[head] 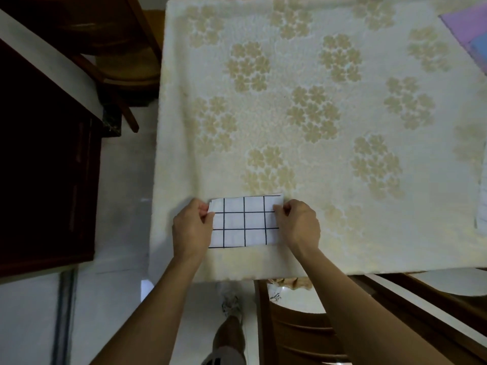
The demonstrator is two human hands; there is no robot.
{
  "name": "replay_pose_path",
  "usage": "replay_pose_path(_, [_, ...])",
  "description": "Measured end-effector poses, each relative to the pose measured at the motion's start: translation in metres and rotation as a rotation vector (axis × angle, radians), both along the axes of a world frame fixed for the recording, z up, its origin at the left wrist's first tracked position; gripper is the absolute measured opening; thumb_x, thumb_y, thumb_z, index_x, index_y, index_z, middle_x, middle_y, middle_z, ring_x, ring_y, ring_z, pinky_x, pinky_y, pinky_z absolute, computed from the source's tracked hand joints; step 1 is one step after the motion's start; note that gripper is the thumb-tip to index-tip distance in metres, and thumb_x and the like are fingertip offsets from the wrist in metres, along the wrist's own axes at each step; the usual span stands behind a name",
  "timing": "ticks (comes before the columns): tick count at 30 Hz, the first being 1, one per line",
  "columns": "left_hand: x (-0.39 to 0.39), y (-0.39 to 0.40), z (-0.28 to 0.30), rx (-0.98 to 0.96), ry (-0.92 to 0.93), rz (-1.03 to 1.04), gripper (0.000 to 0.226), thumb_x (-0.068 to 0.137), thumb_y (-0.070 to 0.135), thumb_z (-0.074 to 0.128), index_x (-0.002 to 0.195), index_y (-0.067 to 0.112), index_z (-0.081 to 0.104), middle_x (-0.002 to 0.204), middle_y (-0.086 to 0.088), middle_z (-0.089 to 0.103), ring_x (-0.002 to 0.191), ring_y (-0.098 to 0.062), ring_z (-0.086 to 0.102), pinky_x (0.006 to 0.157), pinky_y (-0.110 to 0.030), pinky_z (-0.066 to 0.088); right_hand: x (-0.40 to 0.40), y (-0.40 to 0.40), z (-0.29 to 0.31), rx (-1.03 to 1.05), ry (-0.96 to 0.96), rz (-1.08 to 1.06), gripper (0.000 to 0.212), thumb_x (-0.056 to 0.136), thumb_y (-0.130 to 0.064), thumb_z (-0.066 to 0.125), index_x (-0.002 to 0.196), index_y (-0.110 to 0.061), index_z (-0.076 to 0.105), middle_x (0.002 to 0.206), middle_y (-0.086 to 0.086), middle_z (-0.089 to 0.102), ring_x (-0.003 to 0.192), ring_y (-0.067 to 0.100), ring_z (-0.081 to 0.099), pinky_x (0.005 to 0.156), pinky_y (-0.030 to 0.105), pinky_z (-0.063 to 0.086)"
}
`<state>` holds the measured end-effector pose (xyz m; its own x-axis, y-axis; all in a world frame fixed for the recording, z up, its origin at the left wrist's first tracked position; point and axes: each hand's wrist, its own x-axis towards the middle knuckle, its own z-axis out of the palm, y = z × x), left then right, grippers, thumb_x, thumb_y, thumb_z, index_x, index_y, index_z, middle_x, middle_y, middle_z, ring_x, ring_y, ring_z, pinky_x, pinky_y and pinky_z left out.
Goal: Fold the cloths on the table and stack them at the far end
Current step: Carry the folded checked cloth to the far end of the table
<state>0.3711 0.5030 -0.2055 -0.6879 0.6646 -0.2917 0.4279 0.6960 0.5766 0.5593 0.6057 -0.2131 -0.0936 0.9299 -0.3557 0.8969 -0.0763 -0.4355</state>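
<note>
Both hands, left hand [192, 227] and right hand [297, 225], pinch the checked cloth [243, 222] by its short ends, long axis running between grips, far end of the desk [303, 114] well beyond it.

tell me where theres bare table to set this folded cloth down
The whole middle and far-left of the table is bare, beyond the checked cloth. Only the right edge is taken: purple cloth at the far corner, white cloth nearer.

Matt woven grid cloth [244, 222], textured floral tablecloth [303, 101], glossy wooden chair [123, 61]
</note>
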Motion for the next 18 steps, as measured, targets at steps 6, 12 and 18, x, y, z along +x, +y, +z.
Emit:
replay_pose_path(6, [0.002,-0.003,0.001,0.018,0.074,-0.034,0.012,0.09,0.015,0.068,0.095,0.014,0.057,0.09,-0.001,0.055,0.08,-0.016,0.049,0.071,-0.028,0.036,0.0,-0.004,0.001,0.028,0.017,-0.03,0.028,0.094,-0.04,0.062,0.081,-0.015,0.059,0.078,0.0,0.06,0.068,0.021,0.057,0.061,0.034,0.048])
replay_pose_path(12, [0.001,-0.011,0.001,0.049,0.064,-0.049,0.015,0.091,0.017,0.068,0.099,0.014,0.055,0.088,-0.001,0.053,0.078,-0.017,0.05,0.069,-0.027,0.036,0.005,-0.008,-0.001,0.021,0.064,-0.047,0.024,0.095,-0.04,0.062,0.092,-0.016,0.059,0.084,-0.001,0.063,0.075,0.02,0.06,0.063,0.034,0.05])
replay_pose_path(18, [-0.005,-0.02,0.014,0.103,0.019,-0.011,0.017,0.091,0.024,0.067,0.101,0.016,0.057,0.089,0.001,0.056,0.079,-0.017,0.054,0.072,-0.03,0.043,0.018,-0.015,0.013,0.034,0.105,-0.081,0.025,0.095,-0.041,0.06,0.095,-0.016,0.058,0.089,0.0,0.063,0.078,0.02,0.06,0.064,0.034,0.051])
